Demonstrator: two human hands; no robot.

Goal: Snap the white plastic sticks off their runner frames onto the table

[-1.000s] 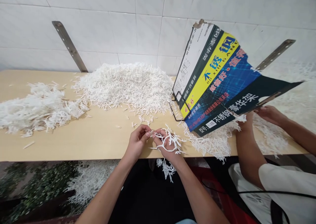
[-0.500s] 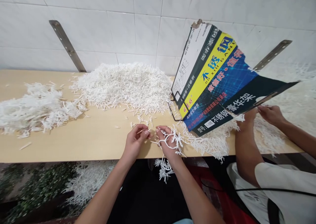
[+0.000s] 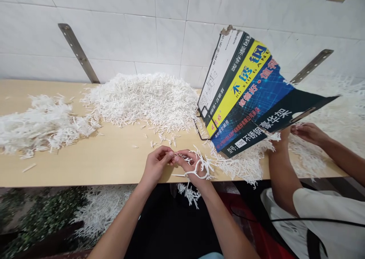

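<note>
My left hand (image 3: pixel 158 162) is closed in a pinch near the table's front edge, and what lies between its fingertips is too small to make out. Its fingertips meet those of my right hand (image 3: pixel 191 165), which is closed on a white branched piece (image 3: pixel 202 164) that drapes over its fingers and back. More white branches (image 3: pixel 189 194) hang below the table edge under my right wrist. Beyond both hands, a few loose white bits (image 3: pixel 171 138) lie before a big heap of short white pieces (image 3: pixel 148 99).
A second white heap (image 3: pixel 42 124) lies left on the wooden table (image 3: pixel 85 156). A printed cardboard sheet (image 3: pixel 242 91) leans in a black wire stand at right. Behind it, another person's hands (image 3: pixel 310 132) work among white branches. Greenery (image 3: pixel 54 217) shows below the table.
My hands have come together at the fingertips; before, a small gap lay between them. The white branches over my right hand have shifted slightly. The other person's hands have moved slightly left.
</note>
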